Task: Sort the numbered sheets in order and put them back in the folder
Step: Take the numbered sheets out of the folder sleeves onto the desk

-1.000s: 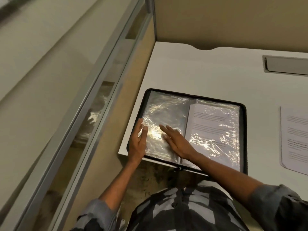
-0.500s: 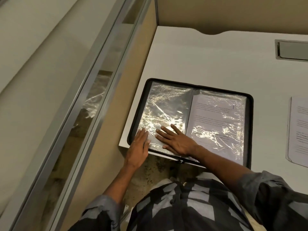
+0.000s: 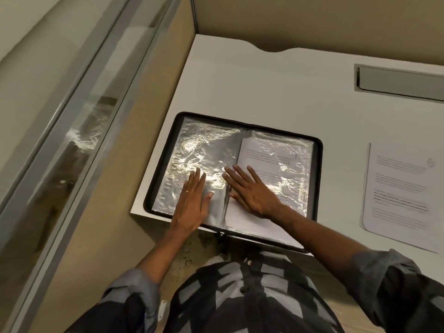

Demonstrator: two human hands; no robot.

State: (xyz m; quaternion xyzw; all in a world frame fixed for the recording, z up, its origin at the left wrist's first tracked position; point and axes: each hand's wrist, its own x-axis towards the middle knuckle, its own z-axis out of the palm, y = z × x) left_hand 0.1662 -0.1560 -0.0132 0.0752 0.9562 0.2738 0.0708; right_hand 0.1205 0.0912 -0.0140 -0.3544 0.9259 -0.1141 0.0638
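Left hand: my left hand lies flat, palm down, on the left-hand page of the open folder. The fingers are straight and close together and the thumb is out to the side. It grasps nothing and only rests on the plastic.
Right hand: my right hand lies flat just right of the spine with its fingers spread. It too is released, resting on the right-hand page and curled round nothing.
Folder: the black zip folder lies open at the near left corner of the desk, its near edge jutting a little past the desk edge. The zip pull hangs at the near edge, below the spine.
Left page: an empty clear sleeve, crinkled and glaring with reflected light.
Right page: a printed sheet sits inside a clear sleeve. A mark shows near its top right corner, too small to read.
Loose sheets: a small stack of printed sheets lies on the desk to the right of the folder, apart from it. A faint mark near its top right corner is unreadable.
Desk: a white desk with a grey cable slot set into it at the far right.
Surroundings: a tan partition with a glass panel runs along my left.
Clothing: a grey checked shirt, with the sleeves pushed up my forearms.
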